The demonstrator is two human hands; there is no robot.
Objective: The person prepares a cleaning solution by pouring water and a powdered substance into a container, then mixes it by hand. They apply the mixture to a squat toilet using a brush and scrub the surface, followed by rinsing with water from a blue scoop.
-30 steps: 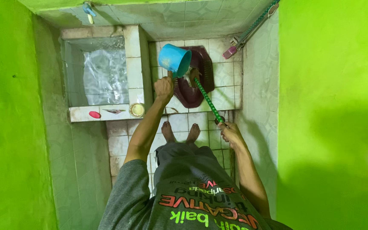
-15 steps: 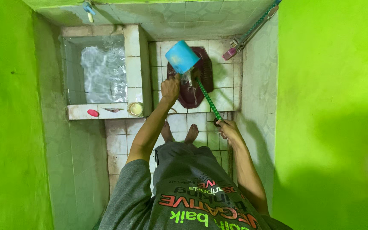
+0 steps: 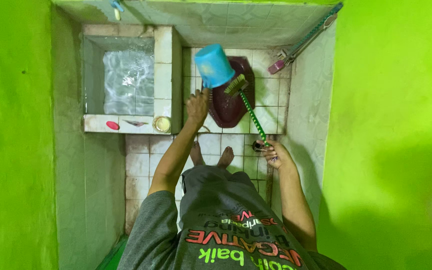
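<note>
Water dipper (image 3: 214,65), blue plastic and tipped mouth-down, is hanging over the near rim of the dark maroon squat toilet (image 3: 228,102); the left hand (image 3: 197,106) is clenched around its handle, just below the scoop. The right hand (image 3: 274,152) is grasping the end of a green-and-white long-handled brush (image 3: 252,112), fingers wrapped round the shaft. The shaft is slanting up and to the left from that hand, and the bristle head (image 3: 236,85) is resting at the toilet's right edge, just beside the dipper and seemingly touching it.

The person is standing barefoot on the pale tiled floor (image 3: 138,162), both feet (image 3: 211,155) showing just short of the toilet, and is wearing a grey printed shirt (image 3: 226,235).

To the left, a tiled water basin (image 3: 163,65) is holding rippling water (image 3: 126,82). On its front ledge a small red item (image 3: 112,125) and a round yellowish container (image 3: 162,124) are sitting well apart. A second brush with a pink head (image 3: 277,66) is leaning in the far right corner against the tiled wall. Bright green walls (image 3: 391,100) are closing in on both sides.
</note>
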